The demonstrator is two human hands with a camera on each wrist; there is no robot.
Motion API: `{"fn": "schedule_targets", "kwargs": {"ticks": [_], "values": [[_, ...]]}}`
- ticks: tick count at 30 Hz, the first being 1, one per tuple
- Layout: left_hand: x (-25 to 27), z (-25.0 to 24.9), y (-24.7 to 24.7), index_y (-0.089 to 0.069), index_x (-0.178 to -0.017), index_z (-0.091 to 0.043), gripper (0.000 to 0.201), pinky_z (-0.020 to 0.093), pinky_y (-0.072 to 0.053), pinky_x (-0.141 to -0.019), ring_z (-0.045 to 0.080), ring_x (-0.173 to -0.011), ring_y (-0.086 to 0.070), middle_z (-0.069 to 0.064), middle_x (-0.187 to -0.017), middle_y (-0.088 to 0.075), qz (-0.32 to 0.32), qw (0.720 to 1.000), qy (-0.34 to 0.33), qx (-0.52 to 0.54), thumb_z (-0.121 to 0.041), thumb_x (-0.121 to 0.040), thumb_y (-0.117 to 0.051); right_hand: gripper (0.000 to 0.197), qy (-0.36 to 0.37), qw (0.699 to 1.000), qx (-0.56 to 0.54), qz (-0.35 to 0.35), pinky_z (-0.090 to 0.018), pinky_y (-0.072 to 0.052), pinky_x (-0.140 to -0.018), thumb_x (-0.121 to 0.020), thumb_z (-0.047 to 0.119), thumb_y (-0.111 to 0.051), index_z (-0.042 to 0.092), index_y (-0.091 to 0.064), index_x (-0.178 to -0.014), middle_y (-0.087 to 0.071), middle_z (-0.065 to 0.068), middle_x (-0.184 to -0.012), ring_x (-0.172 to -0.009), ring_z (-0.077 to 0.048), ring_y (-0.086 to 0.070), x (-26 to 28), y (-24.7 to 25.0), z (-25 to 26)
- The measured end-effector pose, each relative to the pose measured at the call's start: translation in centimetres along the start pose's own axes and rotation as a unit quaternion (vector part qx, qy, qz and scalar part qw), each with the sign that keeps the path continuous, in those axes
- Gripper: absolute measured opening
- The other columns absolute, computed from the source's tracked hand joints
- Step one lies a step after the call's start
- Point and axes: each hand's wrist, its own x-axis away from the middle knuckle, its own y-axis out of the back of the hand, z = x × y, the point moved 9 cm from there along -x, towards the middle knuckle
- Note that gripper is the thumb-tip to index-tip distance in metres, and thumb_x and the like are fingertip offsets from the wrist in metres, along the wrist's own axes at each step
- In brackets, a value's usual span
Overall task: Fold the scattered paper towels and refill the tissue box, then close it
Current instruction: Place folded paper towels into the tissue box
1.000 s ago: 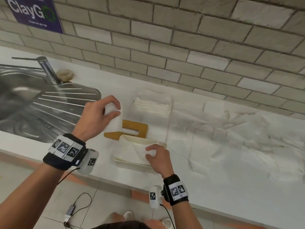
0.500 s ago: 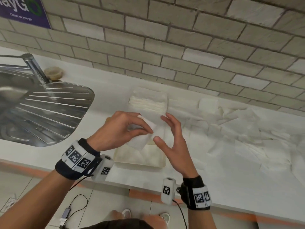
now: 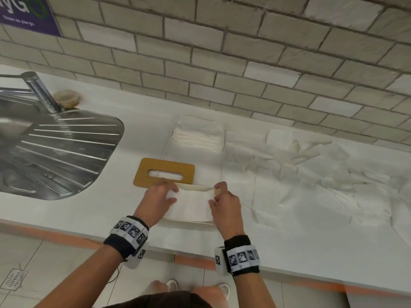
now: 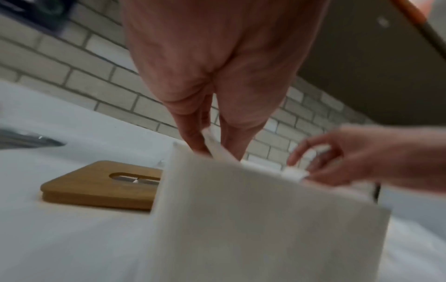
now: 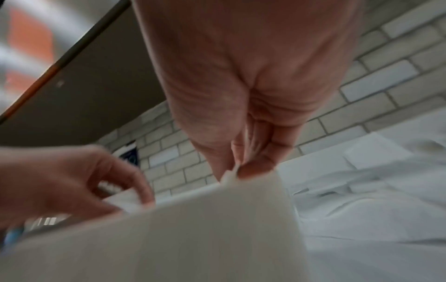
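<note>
White towel (image 3: 191, 204), hands (image 3: 155, 200) pinching corners

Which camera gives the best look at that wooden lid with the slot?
The head view: the lid lies whole, sharp, slot visible. The left wrist view shows it partly hidden behind paper. The right wrist view misses it.

Left hand (image 4: 212, 91) pinches paper towel (image 4: 253, 219) at its top corner; right hand (image 4: 362, 154) pinches the opposite corner. Wooden lid (image 4: 96, 187) flat on tabletop (image 4: 60, 238), left of towel.
</note>
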Motion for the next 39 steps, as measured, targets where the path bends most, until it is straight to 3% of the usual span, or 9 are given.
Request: {"fn": "schedule_targets", "kwargs": {"ticks": [6, 10, 13, 16, 21, 24, 30, 35, 39], "values": [[0.0, -0.4, -1.4, -0.073, -0.105, -0.013, 0.036, 0.038, -0.062, -0.071, 0.028, -0.104, -0.062, 0.004, -0.119, -0.048, -0.039, 0.994, -0.048, -0.087, -0.007, -0.075, -0.093, 0.031, 0.009, 0.992, -0.029, -0.120, -0.032, -0.059, -0.071, -0.099, 0.027, -0.075, 0.024, -0.056, -0.123, -0.062, 0.002, -0.108, -0.084, -0.015, -0.066, 0.1, 3.2, -1.5], [0.9, -3.9, 1.1, -0.074, -0.104, -0.020, 0.026, 0.038, -0.061, -0.071, 0.025, -0.110, -0.059, 0.001, -0.122, -0.049, -0.111, 0.988, -0.095, -0.050, -0.017, -0.083, -0.089, 0.030, -0.143, 0.964, -0.060, -0.215, -0.040, -0.057, -0.080, -0.100, 0.029, -0.072, 0.012, -0.058, -0.120, -0.063, -0.013, -0.118, -0.092, -0.029, -0.067, -0.5, 8.0, -11.6], [0.8, -7.9, 0.3, -0.074, -0.103, -0.025, 0.016, 0.029, -0.054, -0.080, 0.015, -0.108, -0.058, -0.007, -0.118, -0.053, -0.102, 0.985, -0.141, -0.007, -0.019, -0.090, -0.082, 0.074, -0.321, 0.937, -0.026, -0.132, -0.055, -0.050, -0.101, -0.094, 0.055, -0.074, 0.008, -0.046, -0.142, -0.050, -0.020, -0.144, -0.126, -0.045, -0.055, -1.4, 7.6, -19.7], [0.2, -13.5, -2.5, -0.073, -0.103, -0.024, 0.010, 0.024, -0.049, -0.089, 0.012, -0.105, -0.057, -0.008, -0.113, -0.057, -0.066, 0.978, -0.198, 0.002, -0.020, -0.094, -0.077, 0.100, -0.353, 0.934, 0.039, -0.029, -0.057, -0.042, -0.110, -0.080, 0.067, -0.081, 0.009, -0.039, -0.149, -0.050, -0.018, -0.147, -0.136, -0.043, -0.047, -2.6, 6.4, -23.0], [-1.7, -19.9, -8.7, -0.069, -0.114, -0.025, 0.013, 0.031, -0.053, -0.090, 0.014, -0.105, -0.057, -0.008, -0.114, -0.061, 0.010, 0.975, -0.223, 0.010, -0.028, -0.101, -0.067, 0.048, -0.300, 0.951, -0.037, -0.063, -0.044, -0.053, -0.091, -0.098, 0.040, -0.074, 0.017, -0.049, -0.132, -0.070, -0.012, -0.127, -0.116, -0.038, -0.067, -3.9, 7.8, -23.9], [-3.1, -22.3, -11.5, -0.067, -0.115, -0.025, 0.015, 0.037, -0.056, -0.085, 0.013, -0.100, -0.061, -0.008, -0.108, -0.062, 0.036, 0.980, -0.194, 0.011, -0.033, -0.105, -0.060, 0.022, -0.281, 0.950, -0.108, -0.085, -0.040, -0.051, -0.081, -0.102, 0.031, -0.070, 0.014, -0.057, -0.108, -0.069, -0.006, -0.099, -0.101, -0.037, -0.067, -3.7, 9.1, -24.7], [-6.7, -24.2, -18.7, -0.056, -0.128, -0.015, 0.044, 0.042, -0.053, -0.090, 0.030, -0.107, -0.067, 0.007, -0.117, -0.069, 0.092, 0.995, -0.029, -0.005, -0.052, -0.111, -0.039, 0.035, -0.263, 0.906, -0.326, -0.050, -0.033, -0.038, -0.072, -0.098, 0.032, -0.075, 0.020, -0.045, -0.083, -0.048, 0.004, -0.079, -0.075, -0.018, -0.045, -1.8, 10.6, -27.1], [-7.3, -24.2, -25.9, -0.022, -0.156, -0.007, 0.072, 0.039, -0.048, -0.104, 0.036, -0.123, -0.063, 0.020, -0.134, -0.064, 0.151, 0.962, 0.139, 0.181, -0.052, -0.107, -0.051, 0.022, -0.253, 0.859, -0.446, 0.011, -0.033, -0.049, -0.074, -0.094, 0.003, -0.068, 0.017, -0.052, -0.090, -0.069, -0.014, -0.097, -0.092, -0.028, -0.063, 0.3, 10.7, -29.1], [-8.0, -24.4, -28.0, -0.027, -0.153, -0.014, 0.079, 0.035, -0.052, -0.102, 0.028, -0.114, -0.065, 0.014, -0.125, -0.066, 0.117, 0.932, 0.177, 0.294, -0.041, -0.097, -0.075, 0.037, -0.217, 0.874, -0.433, 0.047, -0.043, -0.054, -0.088, -0.082, -0.001, -0.067, 0.019, -0.061, -0.113, -0.071, -0.018, -0.124, -0.120, -0.044, -0.065, 0.8, 11.3, -29.1]]}}
